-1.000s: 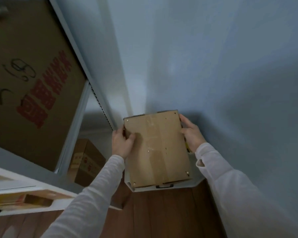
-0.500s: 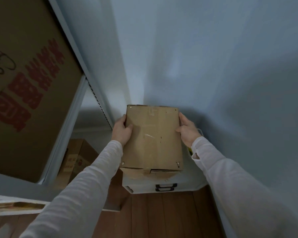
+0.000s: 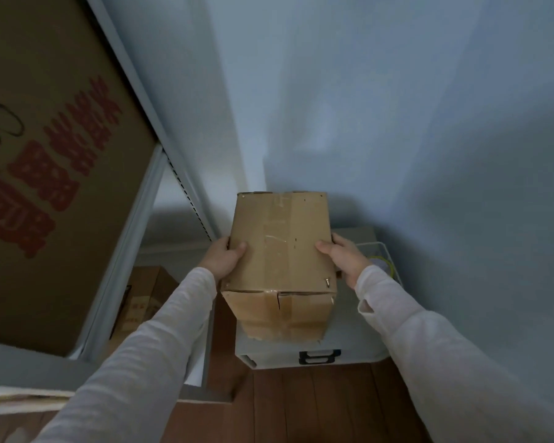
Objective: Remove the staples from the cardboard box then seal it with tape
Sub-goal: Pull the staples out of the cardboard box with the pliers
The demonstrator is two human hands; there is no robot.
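A small brown cardboard box (image 3: 280,244) hangs in the air in a room corner, above a white storage bin (image 3: 349,350). My left hand (image 3: 225,255) grips its left side, thumb on the top face. My right hand (image 3: 341,255) grips its right side the same way. Old clear tape runs down the middle of the top. A bent metal staple (image 3: 328,282) sticks up near the front right corner, and small staple marks show at the other corners. A roll of tape (image 3: 381,263) lies in a white basket just right of the box.
A grey shelving unit (image 3: 147,199) stands at left with a large cardboard box with red print (image 3: 45,174) on it. A smaller box (image 3: 141,298) sits on the floor under the shelf. Blue-grey walls close in behind and at right. Wooden floor (image 3: 301,407) lies below.
Both hands have lifted the box up off the white bin and tipped it, so its front face now shows. The view has shifted slightly to the right.
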